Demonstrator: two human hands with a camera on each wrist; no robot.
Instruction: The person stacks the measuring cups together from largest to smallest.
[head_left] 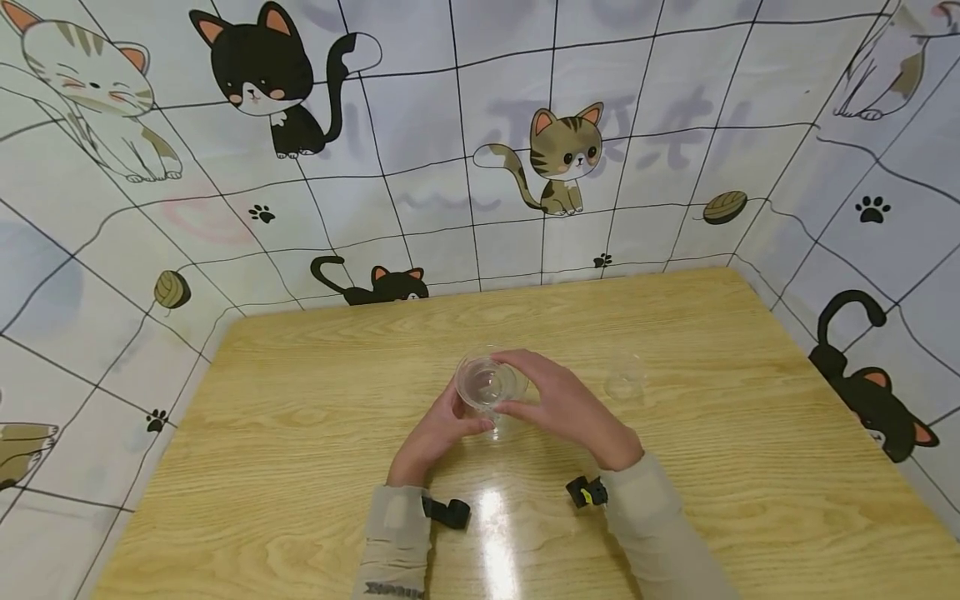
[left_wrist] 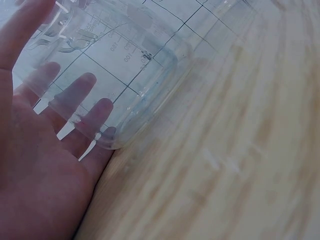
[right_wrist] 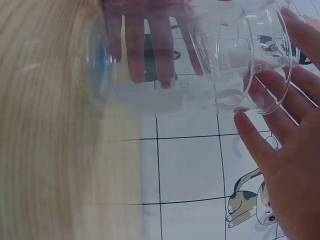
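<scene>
A large clear glass beaker [left_wrist: 120, 60] with printed graduations stands on the wooden table. My left hand [head_left: 438, 433] holds it, the fingers spread round one side and the thumb on the near side. At its mouth sits a smaller clear beaker [right_wrist: 240, 55], its lower part overlapping the large one's top in the right wrist view. My right hand [head_left: 566, 404] grips the smaller beaker near its rim, thumb on the near side and fingers on the far side. Through the glass, the right wrist view shows the left fingers [right_wrist: 162, 60].
Another small clear glass vessel [head_left: 624, 382] stands on the table [head_left: 322, 417] to the right of the hands. White sheets printed with cats [head_left: 562, 158] and grid lines wall in the table's back and sides. A black wrist camera [head_left: 450, 513] projects beside the left sleeve.
</scene>
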